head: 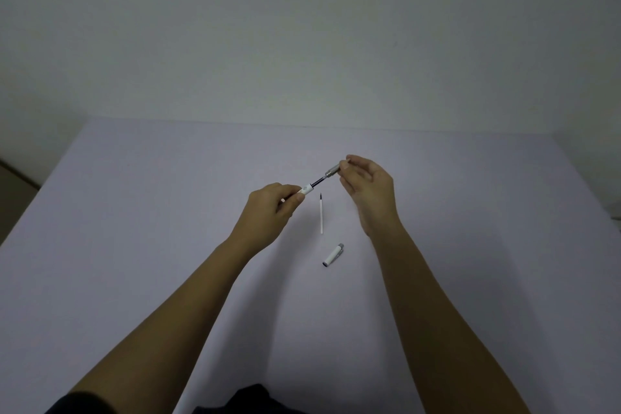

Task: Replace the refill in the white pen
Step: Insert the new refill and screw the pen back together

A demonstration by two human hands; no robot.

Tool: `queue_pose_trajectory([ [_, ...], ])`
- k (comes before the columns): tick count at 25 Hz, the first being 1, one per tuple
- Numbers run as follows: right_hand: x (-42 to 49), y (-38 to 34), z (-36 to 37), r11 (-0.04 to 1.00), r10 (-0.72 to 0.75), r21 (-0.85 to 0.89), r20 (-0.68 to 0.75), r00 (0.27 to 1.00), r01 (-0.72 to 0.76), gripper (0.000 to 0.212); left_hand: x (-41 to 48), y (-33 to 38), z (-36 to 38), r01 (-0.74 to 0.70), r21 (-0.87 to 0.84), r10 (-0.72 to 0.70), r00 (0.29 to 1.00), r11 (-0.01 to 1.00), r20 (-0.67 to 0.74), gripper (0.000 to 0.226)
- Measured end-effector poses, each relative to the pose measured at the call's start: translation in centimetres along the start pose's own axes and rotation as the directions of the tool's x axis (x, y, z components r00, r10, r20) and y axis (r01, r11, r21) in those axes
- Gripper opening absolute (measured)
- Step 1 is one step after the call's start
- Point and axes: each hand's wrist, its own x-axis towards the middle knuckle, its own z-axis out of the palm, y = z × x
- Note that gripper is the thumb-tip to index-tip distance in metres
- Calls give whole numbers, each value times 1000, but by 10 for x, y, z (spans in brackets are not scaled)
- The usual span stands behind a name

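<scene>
My left hand [270, 203] grips the white pen barrel [306, 190] above the table. A dark refill [317, 182] sticks out of the barrel toward the upper right. Its far end sits in the silver grip section [332, 171], which my right hand [368, 188] pinches between thumb and fingertip. The two pen parts are pulled apart, joined only by the dark refill. A thin white refill [321, 215] lies on the table just below them, its dark tip pointing away from me. The white pen cap [333, 255] lies nearer to me.
The table [134, 212] has a pale lilac surface and reaches to a plain wall at the back. Its left edge runs diagonally at the far left. Dark clothing shows at the bottom edge.
</scene>
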Motion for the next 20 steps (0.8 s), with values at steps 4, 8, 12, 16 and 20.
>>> queue_pose_trajectory([
  [4, -3, 1, 0, 1000, 2, -14, 18, 1000, -1, 9, 0, -1, -1, -5, 9, 5, 1000, 1000, -8, 24],
  [8, -11, 7, 1, 992, 13, -128, 65, 998, -5, 9, 0, -2, -1, -53, 37, 53, 999, 998, -8, 24],
  [12, -17, 10, 1, 980, 8, -196, 157, 988, 23, 19, 2, -2, -6, -106, 77, 108, 994, 991, -24, 24],
  [16, -18, 5, -6, 903, -15, -417, 214, 977, 105, 2, 2, -8, -12, -148, 106, 147, 989, 983, 15, 22],
  [20, -20, 1, -4, 745, -26, -645, 230, 973, 172, 26, 0, -14, -16, -201, 103, 199, 980, 974, 26, 20],
])
